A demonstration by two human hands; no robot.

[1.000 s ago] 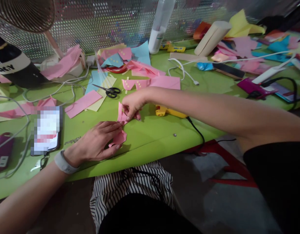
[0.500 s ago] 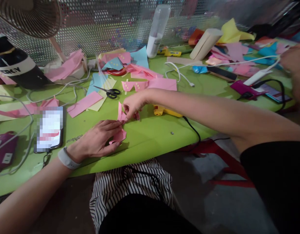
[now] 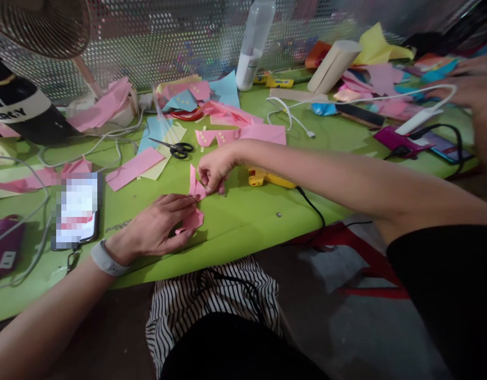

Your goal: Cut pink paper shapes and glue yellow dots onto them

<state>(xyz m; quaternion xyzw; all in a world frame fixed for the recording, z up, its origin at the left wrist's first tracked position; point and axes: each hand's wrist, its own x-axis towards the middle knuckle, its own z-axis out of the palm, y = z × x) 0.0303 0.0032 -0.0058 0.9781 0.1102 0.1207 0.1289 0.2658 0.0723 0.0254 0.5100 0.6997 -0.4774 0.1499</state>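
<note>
A folded pink paper cutout (image 3: pixel 195 219) lies on the green tabletop, partly covered by my fingers. My left hand (image 3: pixel 156 224) holds it down, fingers together across its middle and thumb along its near edge. Just beyond, my right hand (image 3: pixel 216 170) is bent down with thumb and forefinger pinched at the paper's right side. Whether those fingertips grip the edge or a tiny piece on it is hidden. Behind the hands is another pink cutout shaped like glasses (image 3: pixel 216 137), with small yellow squares on it. Black-handled scissors (image 3: pixel 180 150) rest to its left.
A yellow glue gun (image 3: pixel 269 178) with a black cord lies under my right forearm. A phone (image 3: pixel 77 211) is left of my left hand. Farther back stand a bottle (image 3: pixel 253 53), a cardboard roll (image 3: pixel 334 66) and a fan (image 3: pixel 41 24). Another person's arm (image 3: pixel 479 105) reaches in at right.
The whole view has shifted slightly. My hands stay on the pink cutout with almost the same pose. At the far right the other person's hand has moved over the coloured paper.
</note>
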